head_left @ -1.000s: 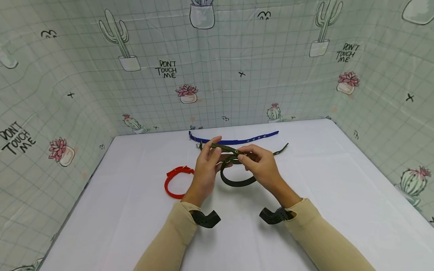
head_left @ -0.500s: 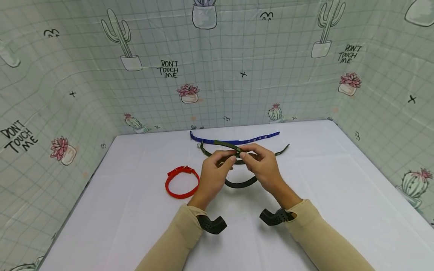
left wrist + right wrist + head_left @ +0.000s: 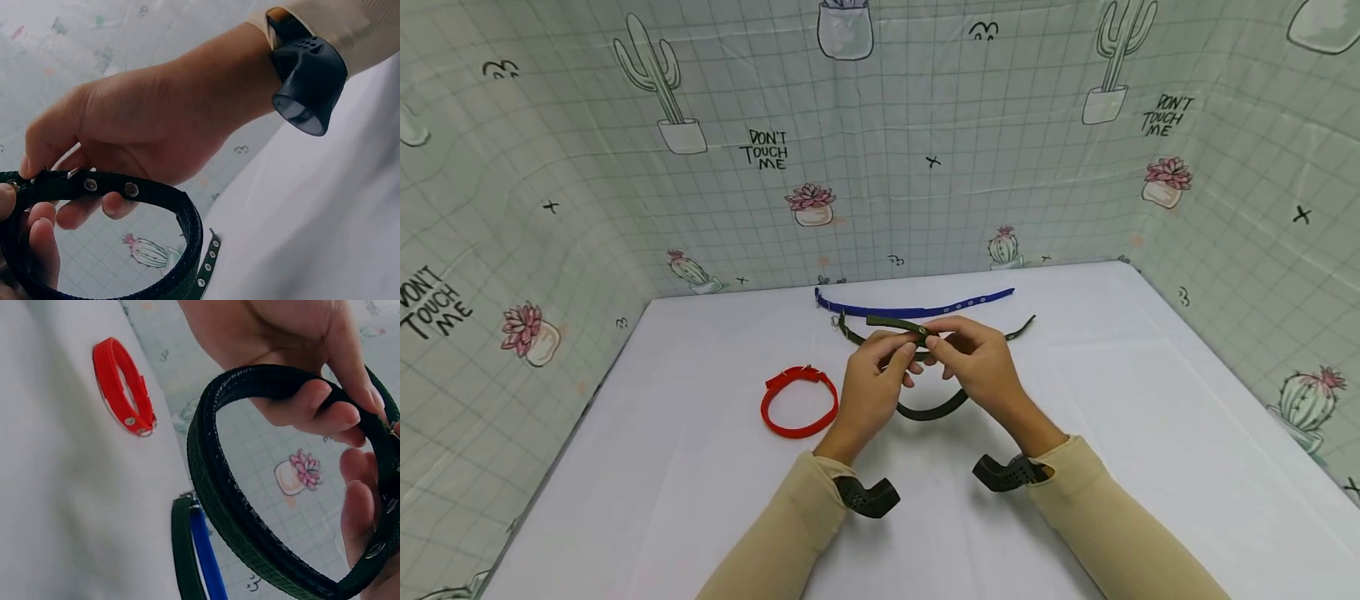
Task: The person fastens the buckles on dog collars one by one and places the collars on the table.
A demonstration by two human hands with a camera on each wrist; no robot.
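Note:
Both hands hold up a dark green collar (image 3: 932, 412), bent into a loop, over the table. My left hand (image 3: 872, 379) pinches it between thumb and fingers at the buckle area. Beside it, my right hand (image 3: 977, 358) pinches the overlapping strap, its free end sticking out to the left. In the left wrist view, metal eyelets line the collar (image 3: 156, 195) below the right hand (image 3: 137, 119). From the right wrist, the collar's loop (image 3: 203, 456) hangs large in front, with the left hand's thumb pressing near the metal fitting. Fingers partly hide the buckle.
A red collar (image 3: 799, 433), fastened into a ring, lies left of the hands. Behind them a blue collar (image 3: 910, 312) lies stretched out. Another dark green collar (image 3: 1021, 330) lies open in front of it, partly covered by the hands. A patterned cloth wall (image 3: 880, 208) stands behind the table.
My left hand has moved right and closed its fingers and thumb on the collar near my right hand. The right hand has stayed nearly in place, and the red collar is more fully visible.

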